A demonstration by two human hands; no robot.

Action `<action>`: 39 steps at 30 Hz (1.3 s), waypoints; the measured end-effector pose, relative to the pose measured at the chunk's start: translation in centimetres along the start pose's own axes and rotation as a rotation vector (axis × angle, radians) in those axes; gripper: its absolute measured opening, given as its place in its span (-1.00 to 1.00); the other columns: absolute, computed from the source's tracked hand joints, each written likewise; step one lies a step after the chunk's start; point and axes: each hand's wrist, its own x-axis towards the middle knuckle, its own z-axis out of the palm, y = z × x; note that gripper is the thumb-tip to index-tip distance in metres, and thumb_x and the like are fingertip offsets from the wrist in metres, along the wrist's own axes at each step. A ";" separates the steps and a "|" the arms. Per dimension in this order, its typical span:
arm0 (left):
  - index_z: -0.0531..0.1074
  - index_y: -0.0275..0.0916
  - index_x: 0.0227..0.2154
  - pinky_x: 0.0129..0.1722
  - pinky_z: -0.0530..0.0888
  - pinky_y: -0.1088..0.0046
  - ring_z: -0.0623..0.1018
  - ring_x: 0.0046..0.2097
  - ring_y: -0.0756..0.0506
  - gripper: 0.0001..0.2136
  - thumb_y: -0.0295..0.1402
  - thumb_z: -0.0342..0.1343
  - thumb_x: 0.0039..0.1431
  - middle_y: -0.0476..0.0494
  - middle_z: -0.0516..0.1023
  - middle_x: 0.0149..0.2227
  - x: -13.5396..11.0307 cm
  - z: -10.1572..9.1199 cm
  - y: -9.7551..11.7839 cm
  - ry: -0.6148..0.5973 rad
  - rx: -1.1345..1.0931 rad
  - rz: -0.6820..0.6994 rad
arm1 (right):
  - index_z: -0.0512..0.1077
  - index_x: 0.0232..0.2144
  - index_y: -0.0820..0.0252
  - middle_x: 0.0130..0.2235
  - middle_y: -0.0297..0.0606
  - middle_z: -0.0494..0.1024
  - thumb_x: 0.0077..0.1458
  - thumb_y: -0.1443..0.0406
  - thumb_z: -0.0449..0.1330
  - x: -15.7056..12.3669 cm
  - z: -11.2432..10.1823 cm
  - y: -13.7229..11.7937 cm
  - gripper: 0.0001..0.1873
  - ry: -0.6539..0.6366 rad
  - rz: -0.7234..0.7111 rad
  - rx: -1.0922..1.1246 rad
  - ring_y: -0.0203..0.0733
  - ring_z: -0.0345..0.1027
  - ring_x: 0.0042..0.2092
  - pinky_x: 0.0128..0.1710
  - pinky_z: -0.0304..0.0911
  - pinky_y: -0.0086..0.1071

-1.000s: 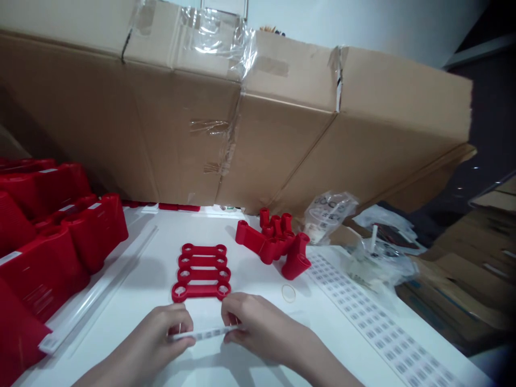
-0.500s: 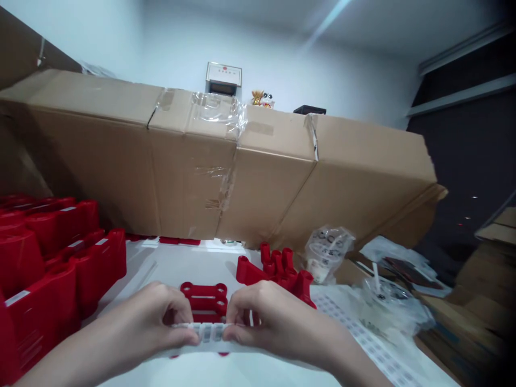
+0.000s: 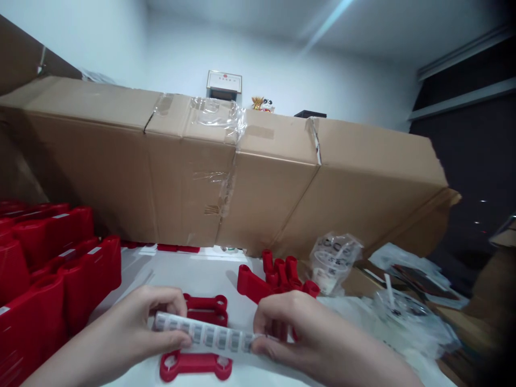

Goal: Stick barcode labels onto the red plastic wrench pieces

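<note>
Left hand (image 3: 149, 322) and right hand (image 3: 298, 328) are pinching the ends of a barcode label strip (image 3: 209, 336), holding it just above red links (image 3: 195, 363) lying on the table (image 3: 193, 274). Links are looking unlabelled; red stacks (image 3: 60, 269) at left are already carrying labels.

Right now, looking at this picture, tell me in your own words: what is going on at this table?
A person holds a strip of barcode labels stretched between the left hand and the right hand, just above a white table. Under the strip lies a row of flat red links. A loose pile of red parts sits behind, stacked red parts stand at the left, and taped cardboard boxes line the back.
</note>
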 end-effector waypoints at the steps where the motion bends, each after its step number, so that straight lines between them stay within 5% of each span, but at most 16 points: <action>1: 0.48 -0.17 -0.49 -0.48 0.19 0.53 0.40 -0.41 -0.05 -0.77 -0.14 0.28 0.09 0.05 0.44 -0.50 0.1 0.0 -0.2 0.001 -0.005 -0.011 | 0.53 -0.44 0.08 -0.42 -0.36 0.59 0.17 0.27 0.29 0.0 0.2 0.2 -0.87 0.005 0.006 0.015 -0.26 0.38 -0.40 -0.47 0.14 -0.42; 8: 0.61 -0.17 -0.49 -0.29 0.34 0.46 0.47 -0.24 -0.14 -0.65 0.04 0.33 -0.03 -0.05 0.54 -0.36 0.2 0.2 -0.3 0.068 0.035 -0.171 | 0.55 -0.40 0.09 -0.37 -0.28 0.59 0.22 0.16 0.25 0.3 0.3 0.9 -0.80 0.005 0.028 0.049 -0.20 0.39 -0.36 -0.42 0.18 -0.39; 13: 0.62 -0.23 -0.50 -0.36 0.29 0.45 0.41 -0.32 -0.09 -0.62 0.03 0.40 -0.14 -0.04 0.47 -0.42 0.0 0.0 0.8 0.076 -0.026 -0.264 | 0.56 -0.39 0.12 -0.36 -0.29 0.56 0.23 0.13 0.23 -0.4 -0.4 0.3 -0.76 -0.021 0.067 0.058 -0.21 0.34 -0.34 -0.38 0.18 -0.41; 19: 0.50 -0.26 -0.62 -0.47 0.08 0.44 0.22 -0.46 0.00 -0.60 0.01 0.37 -0.05 0.08 0.22 -0.59 0.2 -0.3 1.5 -0.036 -0.040 -0.185 | 0.53 -0.43 0.14 -0.39 -0.31 0.54 0.20 0.19 0.24 -0.9 -0.4 0.0 -0.80 -0.007 0.045 0.059 -0.24 0.33 -0.36 -0.39 0.17 -0.43; 24: 0.52 -0.23 -0.61 -0.36 0.26 0.43 0.39 -0.33 -0.10 -0.58 0.06 0.31 -0.01 -0.01 0.38 -0.49 -0.5 -0.5 1.6 0.050 0.019 -0.153 | 0.50 -0.35 0.12 -0.31 -0.37 0.57 0.14 0.30 0.27 -0.8 0.2 0.6 -0.98 0.054 0.012 0.102 -0.28 0.37 -0.33 -0.40 0.16 -0.48; 29: 0.55 -0.23 -0.41 -0.25 0.42 0.35 0.53 -0.23 -0.19 -0.54 0.08 0.40 -0.17 -0.09 0.56 -0.32 -0.9 -0.8 0.0 0.144 -0.028 -0.202 | 0.53 -0.44 0.19 -0.44 -0.38 0.51 0.12 0.34 0.32 -0.8 0.0 0.6 -0.90 0.055 -0.050 0.145 -0.33 0.30 -0.40 -0.47 0.12 -0.50; 34: 0.53 -0.23 -0.43 -0.28 0.43 0.36 0.54 -0.25 -0.18 -0.54 0.07 0.41 -0.21 -0.09 0.56 -0.33 -0.9 -0.9 -1.8 0.167 0.011 -0.198 | 0.62 -0.38 0.24 -0.48 -0.38 0.48 0.18 0.25 0.35 -0.7 -0.4 1.0 -0.84 0.023 -0.160 0.124 -0.34 0.25 -0.43 -0.47 0.09 -0.48; 39: 0.56 -0.21 -0.45 -0.30 0.43 0.39 0.52 -0.28 -0.16 -0.60 0.03 0.41 -0.20 -0.08 0.55 -0.36 -1.2 -0.7 -1.7 0.195 0.023 -0.171 | 0.61 -0.38 0.21 -0.43 -0.34 0.56 0.18 0.28 0.31 -0.6 0.4 1.1 -0.87 0.007 -0.103 0.082 -0.27 0.39 -0.37 -0.41 0.19 -0.46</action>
